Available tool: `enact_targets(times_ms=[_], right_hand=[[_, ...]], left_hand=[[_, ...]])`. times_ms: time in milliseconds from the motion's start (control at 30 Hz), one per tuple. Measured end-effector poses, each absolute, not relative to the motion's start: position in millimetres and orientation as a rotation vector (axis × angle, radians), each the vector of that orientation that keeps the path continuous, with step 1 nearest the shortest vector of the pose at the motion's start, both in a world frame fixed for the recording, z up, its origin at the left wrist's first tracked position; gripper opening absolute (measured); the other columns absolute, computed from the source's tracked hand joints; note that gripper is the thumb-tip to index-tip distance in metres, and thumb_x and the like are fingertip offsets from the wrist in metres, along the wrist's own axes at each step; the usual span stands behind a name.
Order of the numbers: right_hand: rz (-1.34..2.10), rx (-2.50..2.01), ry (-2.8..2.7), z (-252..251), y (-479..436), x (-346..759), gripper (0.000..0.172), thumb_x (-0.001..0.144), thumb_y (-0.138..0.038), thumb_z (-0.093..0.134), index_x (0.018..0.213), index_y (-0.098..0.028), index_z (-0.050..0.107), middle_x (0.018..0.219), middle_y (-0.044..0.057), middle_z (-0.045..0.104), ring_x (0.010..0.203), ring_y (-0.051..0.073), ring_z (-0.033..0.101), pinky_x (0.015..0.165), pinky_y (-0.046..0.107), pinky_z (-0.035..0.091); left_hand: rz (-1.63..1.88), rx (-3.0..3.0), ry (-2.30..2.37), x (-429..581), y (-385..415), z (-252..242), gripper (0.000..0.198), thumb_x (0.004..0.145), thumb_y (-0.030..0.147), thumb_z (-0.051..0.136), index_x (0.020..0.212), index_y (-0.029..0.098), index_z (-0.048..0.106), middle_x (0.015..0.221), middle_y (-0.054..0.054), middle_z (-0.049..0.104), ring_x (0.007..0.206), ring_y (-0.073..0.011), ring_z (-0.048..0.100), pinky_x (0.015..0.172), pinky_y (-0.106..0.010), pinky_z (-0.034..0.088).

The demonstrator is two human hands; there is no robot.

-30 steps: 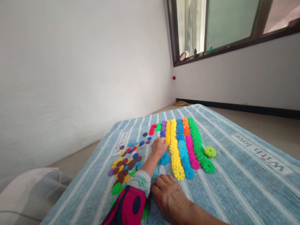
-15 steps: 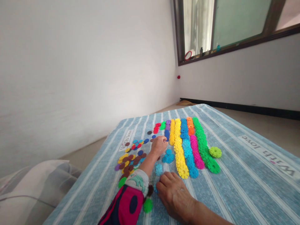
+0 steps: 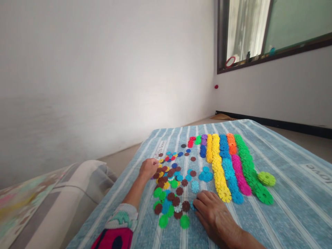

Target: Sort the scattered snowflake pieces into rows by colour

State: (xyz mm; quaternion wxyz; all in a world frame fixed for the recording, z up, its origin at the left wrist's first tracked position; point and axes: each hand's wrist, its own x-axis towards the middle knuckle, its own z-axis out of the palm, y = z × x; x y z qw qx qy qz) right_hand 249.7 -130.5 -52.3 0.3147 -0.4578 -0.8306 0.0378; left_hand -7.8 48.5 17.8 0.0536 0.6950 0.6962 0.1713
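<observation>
Reaching left hand (image 3: 148, 167): curled loosely over the 10 o'clock edge of the loose heap of flat, notched plastic discs in mixed colours (image 3: 169, 188); the fingers fold under, so I cannot tell whether they pinch a disc; a patterned sleeve shows at the wrist
Right hand (image 3: 212, 211): palm down on the blue-and-white striped cotton sheet (image 3: 285, 211) at the heap's 4 o'clock; fingers (image 3: 204, 200) flat and close together, tips touching the nearest discs, gripping nothing
Heap: brown, green, blue, yellow and red pieces, spread between the two hands
Laid rows: at the heap's 2 o'clock, overlapping discs in bands lying side by side; long yellow row (image 3: 217, 166); blue row (image 3: 228, 169); orange-then-pink row (image 3: 238, 173); green row (image 3: 249, 169); a lime-green cluster of joined discs (image 3: 266, 178) lies just beside the green row at its 3 o'clock
Step in hand: by the look of it, picking through the heap piece by piece
Next move calls for: a fingertip pinch on one thin disc lying flat among overlapping neighbours; probably a nail under its edge; care not to nudge the rows
Writing: small printed words (image 3: 159, 154) on the sheet at the heap's 12 o'clock appear to read "With love"; a larger printed "love" (image 3: 317, 172) lies upside down at 3 o'clock, cut off by the frame edge; no brand seen
</observation>
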Motion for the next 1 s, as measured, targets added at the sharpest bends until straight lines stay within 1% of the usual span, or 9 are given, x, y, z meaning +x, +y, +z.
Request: enact_targets(times_ms=[100, 200, 367, 433, 533, 633, 733, 867, 1000], right_hand=[[0.085, -1.184, -2.218, -53.5, -131.3, 251.1, 0.011, 0.088, -0.011, 0.053, 0.089, -0.021, 0.057, 0.088, 0.003, 0.058, 0.086, 0.023, 0.054, 0.076, 0.037, 0.042], [0.066, -1.156, -2.231, -56.0, -131.3, 253.1, 0.013, 0.089, -0.012, 0.049, 0.094, -0.022, 0.057, 0.09, 0.004, 0.059, 0.087, 0.024, 0.054, 0.076, 0.038, 0.043], [0.025, -1.113, -2.226, -62.5, -130.2, 255.8, 0.015, 0.091, -0.015, 0.045, 0.099, -0.024, 0.056, 0.094, 0.006, 0.06, 0.088, 0.024, 0.056, 0.077, 0.038, 0.045], [0.007, -1.105, -2.229, -64.4, -130.2, 256.4, 0.014, 0.092, -0.016, 0.045, 0.099, -0.023, 0.055, 0.096, 0.006, 0.061, 0.089, 0.025, 0.057, 0.078, 0.039, 0.046], [-0.017, -1.102, -2.229, -66.1, -130.5, 257.0, 0.013, 0.092, -0.016, 0.044, 0.096, -0.023, 0.054, 0.098, 0.007, 0.061, 0.09, 0.025, 0.058, 0.078, 0.039, 0.047], [-0.04, -1.092, -2.221, -66.9, -130.5, 257.3, 0.014, 0.092, -0.016, 0.044, 0.098, -0.024, 0.054, 0.098, 0.006, 0.062, 0.09, 0.023, 0.059, 0.079, 0.038, 0.047], [-0.072, -1.071, -2.202, -66.5, -130.3, 257.4, 0.017, 0.091, -0.016, 0.044, 0.103, -0.024, 0.055, 0.099, 0.006, 0.063, 0.091, 0.023, 0.059, 0.08, 0.037, 0.047], [-0.065, -1.089, -2.205, -64.7, -130.7, 257.4, 0.014, 0.091, -0.017, 0.043, 0.093, -0.024, 0.056, 0.096, 0.006, 0.063, 0.088, 0.022, 0.06, 0.078, 0.036, 0.048], [-0.05, -1.106, -2.202, -63.8, -131.5, 256.7, 0.013, 0.091, -0.017, 0.044, 0.092, -0.023, 0.056, 0.096, 0.007, 0.062, 0.089, 0.024, 0.059, 0.078, 0.038, 0.048]], left_hand=[[0.58, 1.998, 2.182, -29.6, 47.8, 9.7, 0.017, 0.072, 0.021, 0.057, 0.073, 0.016, 0.073, 0.071, -0.003, 0.072, 0.072, -0.0166, 0.063, 0.06, -0.021, 0.039], [0.626, 1.969, 2.168, -36.1, 46.9, 2.1, 0.018, 0.071, 0.023, 0.057, 0.072, 0.017, 0.074, 0.071, -0.004, 0.072, 0.07, -0.0176, 0.064, 0.059, -0.022, 0.039], [0.488, 1.969, 2.203, -29.7, 45.3, -0.1, 0.03, 0.077, 0.039, 0.053, 0.072, 0.018, 0.074, 0.072, -0.006, 0.072, 0.07, -0.0183, 0.064, 0.056, -0.023, 0.036], [0.443, 1.959, 2.213, -26.6, 44.7, 0.5, 0.03, 0.076, 0.041, 0.054, 0.074, 0.018, 0.074, 0.075, -0.007, 0.073, 0.072, -0.0188, 0.064, 0.056, -0.023, 0.036], [0.436, 1.94, 2.206, -24.1, 45.1, -0.9, 0.026, 0.074, 0.038, 0.057, 0.076, 0.019, 0.074, 0.078, -0.007, 0.073, 0.075, -0.0196, 0.064, 0.057, -0.024, 0.037], [0.527, 1.895, 2.185, -24.9, 47.5, -6.0, 0.021, 0.07, 0.035, 0.061, 0.073, 0.018, 0.073, 0.072, -0.005, 0.071, 0.069, -0.0185, 0.063, 0.056, -0.024, 0.037], [0.71, 1.816, 2.127, -27.9, 49.4, -11.7, 0.016, 0.066, 0.029, 0.064, 0.069, 0.015, 0.071, 0.063, -0.003, 0.067, 0.061, -0.0158, 0.06, 0.052, -0.023, 0.037], [0.975, 1.636, 1.995, -30.6, 46.4, -11.7, 0.014, 0.065, 0.026, 0.064, 0.065, 0.013, 0.068, 0.055, 0.0, 0.061, 0.054, -0.0123, 0.055, 0.05, -0.022, 0.037], [0.997, 1.528, 1.941, -30.4, 40.8, -3.4, 0.017, 0.062, 0.029, 0.067, 0.059, 0.012, 0.065, 0.049, 0.001, 0.057, 0.054, -0.0129, 0.054, 0.05, -0.023, 0.039]])
